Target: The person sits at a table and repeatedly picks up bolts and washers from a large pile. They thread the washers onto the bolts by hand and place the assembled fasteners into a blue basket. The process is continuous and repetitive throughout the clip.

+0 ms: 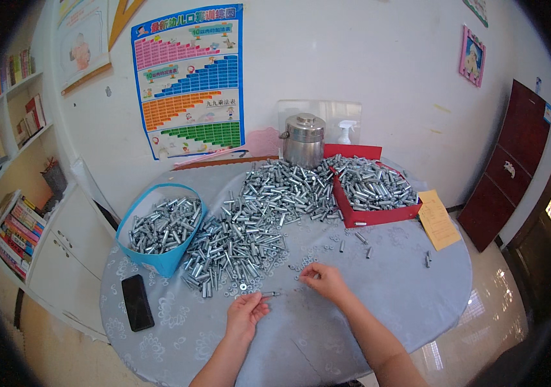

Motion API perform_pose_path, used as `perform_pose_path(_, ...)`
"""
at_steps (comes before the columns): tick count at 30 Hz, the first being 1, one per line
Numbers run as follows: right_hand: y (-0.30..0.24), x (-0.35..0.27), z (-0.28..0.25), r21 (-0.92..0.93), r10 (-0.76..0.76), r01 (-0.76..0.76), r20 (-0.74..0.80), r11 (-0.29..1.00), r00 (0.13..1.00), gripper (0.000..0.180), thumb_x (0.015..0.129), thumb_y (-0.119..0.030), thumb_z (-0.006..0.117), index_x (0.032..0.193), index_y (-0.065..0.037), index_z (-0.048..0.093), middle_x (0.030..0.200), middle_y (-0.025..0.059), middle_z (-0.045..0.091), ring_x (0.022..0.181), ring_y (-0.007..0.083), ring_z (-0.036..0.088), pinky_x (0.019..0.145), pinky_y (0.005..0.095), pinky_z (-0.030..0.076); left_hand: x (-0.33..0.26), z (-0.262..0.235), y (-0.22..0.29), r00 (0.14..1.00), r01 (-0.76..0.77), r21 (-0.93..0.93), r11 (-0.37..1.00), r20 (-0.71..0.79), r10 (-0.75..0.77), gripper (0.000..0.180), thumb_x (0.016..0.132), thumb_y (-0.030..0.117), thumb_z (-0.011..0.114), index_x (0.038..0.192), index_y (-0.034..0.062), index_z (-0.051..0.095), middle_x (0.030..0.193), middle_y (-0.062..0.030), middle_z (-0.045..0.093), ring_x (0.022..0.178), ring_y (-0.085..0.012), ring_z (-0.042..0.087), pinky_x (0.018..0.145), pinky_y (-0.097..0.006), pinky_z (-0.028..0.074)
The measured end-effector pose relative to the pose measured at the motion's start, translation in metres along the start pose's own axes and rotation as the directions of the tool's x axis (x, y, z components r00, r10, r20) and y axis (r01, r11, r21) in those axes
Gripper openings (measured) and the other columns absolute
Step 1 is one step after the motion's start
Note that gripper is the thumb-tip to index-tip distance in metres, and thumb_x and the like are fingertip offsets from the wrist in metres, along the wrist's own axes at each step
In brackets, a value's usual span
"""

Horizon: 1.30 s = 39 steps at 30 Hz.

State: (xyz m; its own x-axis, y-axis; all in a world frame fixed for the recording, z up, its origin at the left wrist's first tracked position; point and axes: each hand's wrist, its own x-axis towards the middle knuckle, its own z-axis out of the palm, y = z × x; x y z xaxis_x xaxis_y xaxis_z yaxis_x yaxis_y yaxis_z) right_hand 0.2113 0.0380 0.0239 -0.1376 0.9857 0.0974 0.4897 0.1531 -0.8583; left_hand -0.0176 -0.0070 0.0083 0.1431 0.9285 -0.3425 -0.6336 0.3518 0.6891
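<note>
Between the fingertips of my left hand (246,315) is a silvery expansion bolt (271,294), held almost level and pointing right. My right hand (322,282) is closed in a pinch just above the cloth, to the right of the bolt; whatever its fingertips hold is too small to make out. Beyond both hands spreads a large heap of similar metal bolts (243,248). Small loose washers (280,260) are scattered along the near edge of the heap, and one larger washer (243,287) lies close to my left hand.
A blue box (159,259) full of metal pieces stands left, with a black phone (137,303) nearer me. At the back right are a filled red box (379,216), a yellow paper (439,220) and a steel pot (304,143). A patterned grey cloth (379,284) covers the table.
</note>
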Motion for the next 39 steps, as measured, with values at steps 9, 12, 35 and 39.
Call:
perform_pose_path(9,-0.011,-0.018,0.028,0.591,-0.043,-0.120,0.254,0.798,0.966,0.010,0.081,-0.010,0.062,0.089,-0.005,0.061,0.081,-0.0029,0.059,0.074,0.0042,0.053,0.066,0.0194,0.042,0.000,0.002,-0.009,1.000,0.010,-0.015,1.000,0.001,-0.010,0.011,0.081,0.009,0.060,0.088,0.0008,0.056,0.081,-0.0118,0.062,0.065,-0.0144,0.059,0.061,-0.027,0.052)
perform_pose_path(12,-0.012,-0.018,0.029,0.508,-0.004,-0.113,0.223,0.854,0.975,0.009,0.080,-0.009,0.063,0.088,-0.005,0.063,0.082,-0.0012,0.059,0.077,0.0062,0.054,0.070,0.0204,0.043,0.003,-0.002,-0.013,1.000,0.019,-0.030,0.999,0.010,-0.019,0.010,0.082,0.008,0.059,0.088,0.0010,0.056,0.081,-0.0119,0.062,0.066,-0.0150,0.060,0.062,-0.027,0.053)
perform_pose_path(35,-0.020,-0.027,0.038,0.423,-0.138,0.182,-0.133,0.887,0.981,0.014,0.077,-0.007,0.063,0.090,-0.002,0.064,0.083,0.0045,0.061,0.078,0.0120,0.057,0.071,0.0238,0.045,-0.012,0.021,-0.003,0.999,0.028,0.183,0.983,0.035,-0.035,0.025,0.082,0.008,0.058,0.102,-0.0055,0.053,0.091,-0.0179,0.062,0.069,-0.0190,0.062,0.063,-0.027,0.053)
perform_pose_path(39,-0.009,-0.018,0.026,0.361,0.047,0.079,-0.328,0.929,0.943,0.013,0.078,-0.010,0.062,0.089,-0.003,0.064,0.080,0.0048,0.062,0.075,0.0123,0.056,0.069,0.0243,0.044,-0.009,0.017,-0.006,0.999,-0.038,0.162,0.986,-0.011,0.040,0.020,0.083,0.004,0.055,0.100,-0.0071,0.053,0.092,-0.0189,0.061,0.070,-0.0195,0.062,0.064,-0.027,0.054)
